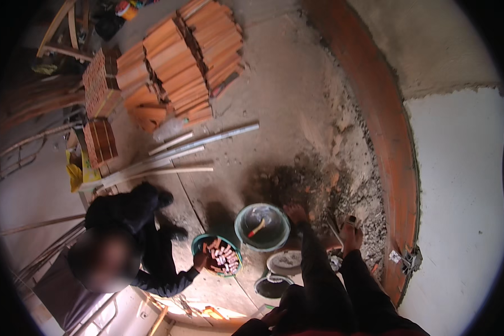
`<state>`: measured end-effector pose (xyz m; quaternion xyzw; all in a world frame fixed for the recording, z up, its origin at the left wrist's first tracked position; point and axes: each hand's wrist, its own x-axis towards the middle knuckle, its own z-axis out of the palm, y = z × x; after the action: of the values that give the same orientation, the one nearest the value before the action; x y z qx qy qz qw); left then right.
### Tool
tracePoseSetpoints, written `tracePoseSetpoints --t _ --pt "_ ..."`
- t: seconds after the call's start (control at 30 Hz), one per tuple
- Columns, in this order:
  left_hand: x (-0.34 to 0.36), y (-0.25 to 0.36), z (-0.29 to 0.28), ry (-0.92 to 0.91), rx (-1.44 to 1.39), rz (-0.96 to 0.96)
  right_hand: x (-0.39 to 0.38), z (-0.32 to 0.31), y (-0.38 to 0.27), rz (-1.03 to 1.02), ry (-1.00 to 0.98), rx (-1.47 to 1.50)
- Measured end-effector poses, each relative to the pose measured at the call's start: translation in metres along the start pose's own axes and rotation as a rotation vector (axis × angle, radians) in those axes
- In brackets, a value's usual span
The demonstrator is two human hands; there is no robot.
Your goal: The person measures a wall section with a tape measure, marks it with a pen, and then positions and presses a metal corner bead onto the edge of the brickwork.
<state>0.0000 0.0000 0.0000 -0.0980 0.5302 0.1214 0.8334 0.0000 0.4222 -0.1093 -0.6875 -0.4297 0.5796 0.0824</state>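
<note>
My left hand [273, 317] is low beside my dark-clad thigh, its fingers too dim to make out. My right hand is out of view. Beyond my legs, my feet [294, 214] are on the dusty floor, near a green basin [242, 215] with a brush [257, 227] inside, a pale round pan [283, 270] and a dark bucket [266, 291]. A co-worker in dark clothing [123, 207] crouches or sits at the left, a hand [200, 261] at a green bucket [196, 241] of small reddish pieces.
Terracotta planks [179, 73] and bricks [99, 78] are stacked at the back left, with long pale strips [229, 127] before them. Rubble [369, 246] lies along a curved-looking reddish band [397, 157] beside the white wall [459, 213]. Metal bars [45, 224] stand at left.
</note>
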Motion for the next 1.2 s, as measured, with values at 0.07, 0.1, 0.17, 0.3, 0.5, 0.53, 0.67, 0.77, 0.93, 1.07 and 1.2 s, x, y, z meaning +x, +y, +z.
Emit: tracePoseSetpoints --t 0.07,0.1,0.17,0.3,0.5,0.53,0.67,0.77,0.93,1.07,1.2 --pt "-0.057 0.013 -0.017 0.182 -0.05 -0.039 -0.022 -0.017 0.017 0.102 0.115 0.063" --pt "0.013 0.124 -0.084 0.289 0.072 0.215 0.078 -0.021 -0.07 -0.089 0.149 0.06" --pt "-0.061 0.154 -0.095 0.477 -0.004 0.405 0.061 -0.056 -0.036 -0.084 0.103 -0.067" --pt "-0.196 0.281 -0.111 0.95 0.101 0.707 0.041 -0.103 -0.033 0.146 0.088 -0.182" --pt "-0.264 0.35 -0.135 1.058 0.441 0.876 -0.005 -0.09 -0.083 0.232 -0.012 -0.542" --pt "-0.258 0.353 -0.144 0.966 0.466 0.817 -0.004 -0.089 -0.086 0.234 -0.071 -0.65" --pt "-0.234 0.38 -0.171 0.755 0.629 0.601 0.013 -0.091 -0.086 0.116 -0.271 -0.899" --pt "-0.205 0.421 -0.218 0.711 0.665 0.61 0.044 -0.087 -0.098 0.172 -0.382 -1.016" --pt "-0.182 0.464 -0.295 0.545 0.418 0.579 0.039 -0.043 -0.207 0.227 -0.29 -0.818" --pt "-0.193 0.472 -0.328 0.458 0.074 0.621 0.085 -0.012 -0.282 0.326 -0.278 -0.951" --pt "-0.192 0.468 -0.363 0.614 0.056 0.731 0.113 0.021 -0.368 0.145 -0.391 -1.138"
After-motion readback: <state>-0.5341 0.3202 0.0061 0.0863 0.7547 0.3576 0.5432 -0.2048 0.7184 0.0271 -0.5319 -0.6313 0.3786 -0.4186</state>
